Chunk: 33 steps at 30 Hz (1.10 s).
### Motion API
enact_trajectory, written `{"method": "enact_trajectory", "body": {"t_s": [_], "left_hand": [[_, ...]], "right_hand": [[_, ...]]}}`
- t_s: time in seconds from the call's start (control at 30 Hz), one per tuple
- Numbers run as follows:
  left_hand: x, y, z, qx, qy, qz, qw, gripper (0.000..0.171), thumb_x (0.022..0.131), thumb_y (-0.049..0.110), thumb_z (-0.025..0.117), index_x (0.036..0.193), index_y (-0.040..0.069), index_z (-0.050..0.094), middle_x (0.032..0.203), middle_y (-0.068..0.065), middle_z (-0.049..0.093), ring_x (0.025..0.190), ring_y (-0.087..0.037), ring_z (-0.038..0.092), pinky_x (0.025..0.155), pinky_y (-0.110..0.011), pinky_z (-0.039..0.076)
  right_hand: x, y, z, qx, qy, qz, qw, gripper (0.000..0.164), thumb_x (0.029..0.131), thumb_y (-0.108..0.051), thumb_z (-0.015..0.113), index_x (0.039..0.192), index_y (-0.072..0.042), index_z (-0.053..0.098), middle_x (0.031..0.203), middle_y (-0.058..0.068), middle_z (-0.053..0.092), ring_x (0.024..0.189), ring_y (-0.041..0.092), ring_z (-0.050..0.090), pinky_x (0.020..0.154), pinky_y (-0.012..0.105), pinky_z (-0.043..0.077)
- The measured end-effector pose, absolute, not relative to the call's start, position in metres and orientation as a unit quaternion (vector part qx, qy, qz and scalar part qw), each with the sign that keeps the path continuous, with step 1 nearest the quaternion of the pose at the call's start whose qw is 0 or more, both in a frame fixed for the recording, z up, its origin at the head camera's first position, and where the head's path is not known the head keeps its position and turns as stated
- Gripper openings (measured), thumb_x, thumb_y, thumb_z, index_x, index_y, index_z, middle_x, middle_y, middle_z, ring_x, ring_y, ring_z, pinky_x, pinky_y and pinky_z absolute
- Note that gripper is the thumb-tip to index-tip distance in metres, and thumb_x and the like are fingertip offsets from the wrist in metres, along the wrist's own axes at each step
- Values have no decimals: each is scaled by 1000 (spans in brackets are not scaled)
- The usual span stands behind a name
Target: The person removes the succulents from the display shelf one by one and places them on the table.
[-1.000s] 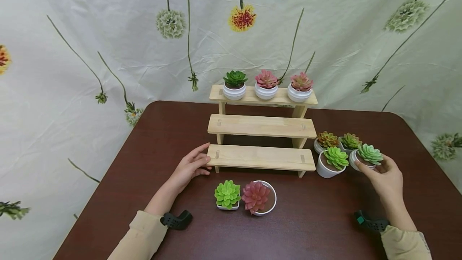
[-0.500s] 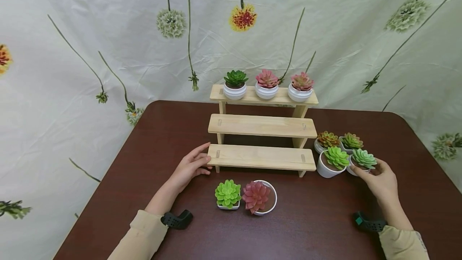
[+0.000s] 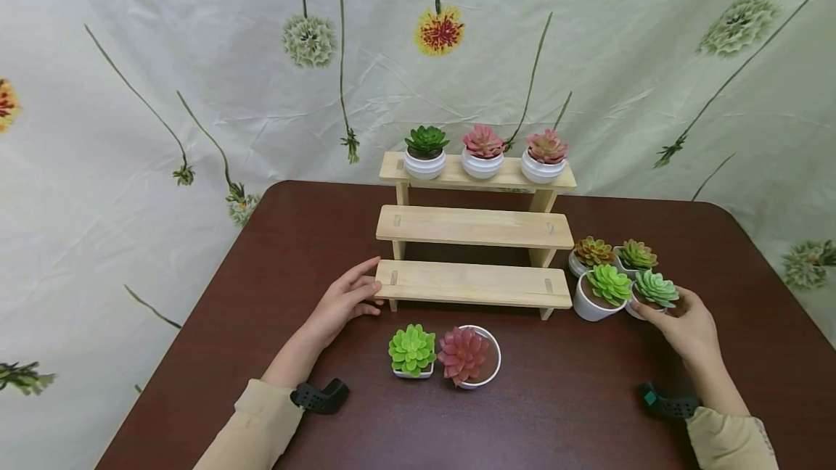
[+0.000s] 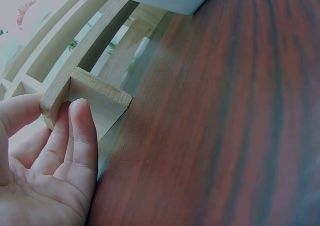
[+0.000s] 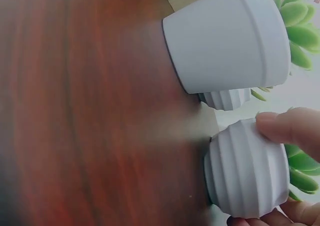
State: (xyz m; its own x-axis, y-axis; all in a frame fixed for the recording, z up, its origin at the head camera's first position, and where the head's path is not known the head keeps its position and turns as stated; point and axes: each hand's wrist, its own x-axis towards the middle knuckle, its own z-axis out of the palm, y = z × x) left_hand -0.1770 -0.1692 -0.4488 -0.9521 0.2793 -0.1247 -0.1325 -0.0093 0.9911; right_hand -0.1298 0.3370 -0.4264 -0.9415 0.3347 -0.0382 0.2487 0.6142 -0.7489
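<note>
My left hand (image 3: 341,304) grips the left end of the lowest step of a three-tier wooden plant stand (image 3: 473,283). In the left wrist view, the thumb lies on one face of the board (image 4: 62,88) and the fingertips are behind it. On the right, my right hand (image 3: 689,331) holds a pale green potted succulent (image 3: 657,289) between thumb and fingers. Its ribbed white pot (image 5: 247,173) stands upright on the table in the right wrist view. A bright green succulent in a smooth white pot (image 3: 596,305) is just left of it.
Three potted succulents, one green (image 3: 424,164) and two pink (image 3: 482,163), line the top step. Behind my right hand's pot sit an orange-brown succulent (image 3: 593,252) and a green one (image 3: 636,255). A lime succulent (image 3: 411,350) and a red one (image 3: 462,356) stand in front.
My right hand has moved left with the pale green potted succulent, bringing it beside the bright green one; it has barely shifted in the last half second. My left hand stays in place.
</note>
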Motion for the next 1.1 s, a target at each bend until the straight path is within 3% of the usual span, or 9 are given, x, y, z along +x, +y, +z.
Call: {"method": "enact_trajectory", "body": {"t_s": [0.07, 0.17, 0.23, 0.3, 0.5, 0.63, 0.77, 1.0, 1.1], "left_hand": [[-177, -169, -449, 53, 689, 708, 145, 56, 96, 17, 56, 147, 14, 33, 112, -10, 55, 87, -22, 59, 74, -34, 54], [-177, -169, -449, 53, 689, 708, 145, 56, 96, 17, 56, 147, 14, 32, 111, -10, 55, 86, -22, 59, 74, -33, 54], [-177, -169, -448, 53, 689, 708, 145, 56, 96, 17, 56, 147, 14, 32, 111, -10, 56, 86, -22, 59, 74, -33, 54], [-177, -169, -448, 54, 689, 708, 145, 57, 96, 16, 56, 147, 14, 32, 111, -9, 56, 86, -22, 59, 74, -33, 54], [-177, -169, -447, 54, 690, 707, 145, 57, 96, 17, 56, 147, 14, 32, 111, -10, 56, 87, -22, 59, 74, -34, 54], [-177, -169, -447, 54, 689, 707, 146, 57, 96, 17, 56, 147, 13, 32, 112, -10, 55, 87, -22, 59, 74, -34, 54], [-177, -169, -447, 53, 688, 708, 147, 57, 95, 17, 56, 147, 14, 32, 112, -11, 55, 87, -22, 59, 74, -34, 54], [-177, -169, -447, 53, 688, 709, 147, 58, 95, 18, 57, 147, 14, 32, 113, -11, 55, 88, -23, 59, 74, -34, 54], [-177, -169, -447, 53, 688, 709, 146, 58, 95, 18, 57, 147, 14, 32, 112, -10, 55, 87, -22, 59, 74, -34, 54]], "right_hand": [[-130, 337, -424, -153, -902, 401, 53, 77, 83, -36, 71, 133, 11, 37, 123, 25, 46, 82, 14, 47, 57, 15, 40], [-131, 339, -422, -154, -895, 415, 55, 83, 83, -36, 71, 139, 10, 30, 133, 29, 39, 103, 29, 52, 77, 29, 50], [-135, 346, -427, -162, -888, 425, 63, 90, 82, -40, 71, 144, 6, 25, 142, 28, 31, 121, 39, 43, 92, 42, 46], [-141, 356, -437, -170, -879, 439, 76, 93, 81, -42, 71, 147, 0, 21, 148, 24, 25, 132, 40, 30, 101, 52, 34], [-162, 386, -464, -180, -870, 443, 115, 90, 77, -48, 73, 149, -22, 26, 150, 8, 28, 136, 24, 30, 106, 42, 33], [-169, 390, -461, -189, -864, 448, 133, 86, 75, -50, 74, 146, -30, 30, 149, 0, 32, 135, 18, 32, 105, 37, 34], [-165, 369, -429, -190, -848, 473, 143, 79, 79, -42, 73, 145, -26, 32, 148, 0, 33, 135, 15, 32, 105, 27, 34], [-153, 317, -358, -168, -841, 498, 131, 73, 86, -33, 68, 147, -15, 31, 150, 9, 30, 135, 22, 31, 106, 29, 33], [-157, 308, -347, -153, -840, 502, 136, 72, 86, -31, 68, 146, -14, 32, 148, 9, 32, 135, 20, 33, 102, 18, 35]]}}
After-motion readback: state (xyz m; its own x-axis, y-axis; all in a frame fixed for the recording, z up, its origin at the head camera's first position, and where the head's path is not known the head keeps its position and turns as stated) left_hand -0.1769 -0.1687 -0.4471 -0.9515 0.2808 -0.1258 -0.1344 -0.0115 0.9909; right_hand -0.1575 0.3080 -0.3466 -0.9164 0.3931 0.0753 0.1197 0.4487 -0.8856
